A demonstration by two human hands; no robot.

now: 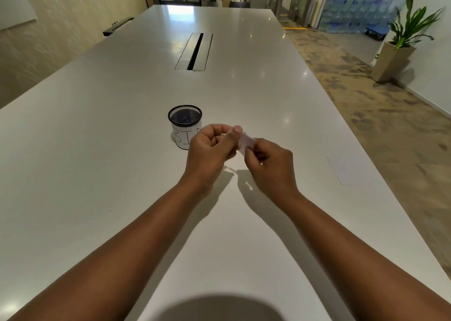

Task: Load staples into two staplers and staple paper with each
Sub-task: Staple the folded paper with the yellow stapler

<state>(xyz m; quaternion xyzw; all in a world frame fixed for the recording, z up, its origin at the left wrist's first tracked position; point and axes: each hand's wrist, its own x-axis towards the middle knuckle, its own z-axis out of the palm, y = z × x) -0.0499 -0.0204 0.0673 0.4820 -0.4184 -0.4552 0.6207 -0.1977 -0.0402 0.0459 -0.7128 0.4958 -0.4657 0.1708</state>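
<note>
Both hands are raised just above the white table (97, 174) near its middle. My left hand (210, 147) and my right hand (271, 164) together pinch a small white piece of paper (245, 142) between fingertips and thumbs. The paper is blurred, and part of it is hidden by the fingers. No stapler shows in the view. A white sheet of paper (341, 170) lies flat on the table to the right, near the edge.
A black mesh cup (185, 123) with a white label marked "BIN" stands just behind my left hand. A cable slot (194, 51) runs along the table's middle farther back. The table's right edge drops to a carpeted floor with a potted plant (400, 45).
</note>
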